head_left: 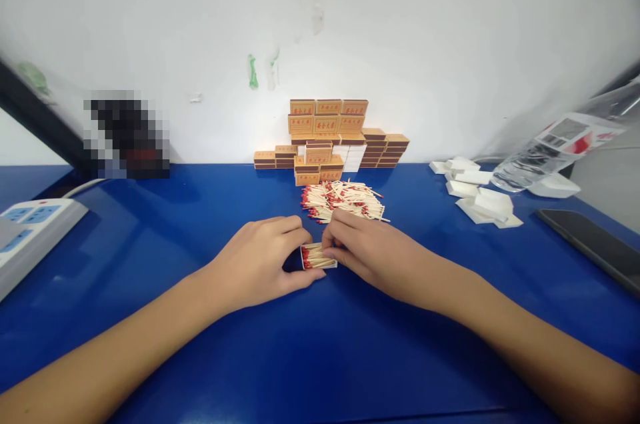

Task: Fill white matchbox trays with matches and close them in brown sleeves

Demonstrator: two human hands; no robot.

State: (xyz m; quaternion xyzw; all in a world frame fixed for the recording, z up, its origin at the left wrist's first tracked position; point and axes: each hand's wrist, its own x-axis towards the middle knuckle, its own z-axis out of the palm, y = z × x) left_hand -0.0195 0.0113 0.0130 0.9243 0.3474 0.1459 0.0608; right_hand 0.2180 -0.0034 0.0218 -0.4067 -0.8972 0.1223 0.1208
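Observation:
A small white matchbox tray (332, 264) full of red-tipped matches (314, 255) rests on the blue table in front of me. My left hand (273, 257) grips it from the left, fingers along the far side and thumb along the near edge. Over the tray's right end, the fingers of my right hand (357, 244) are pinched together, touching the matches there; their tips are partly hidden. Just beyond both hands lies a loose heap of matches (345, 197). Behind the heap, orange-brown matchboxes (327, 124) are stacked against the wall.
White empty trays (483, 204) lie scattered at the right, beside a tilted clear plastic bottle (545, 147). A dark phone (590, 244) lies near the right edge. On the far left sits a white power strip (40, 231). A blurred-out dark object (127, 134) stands by the wall.

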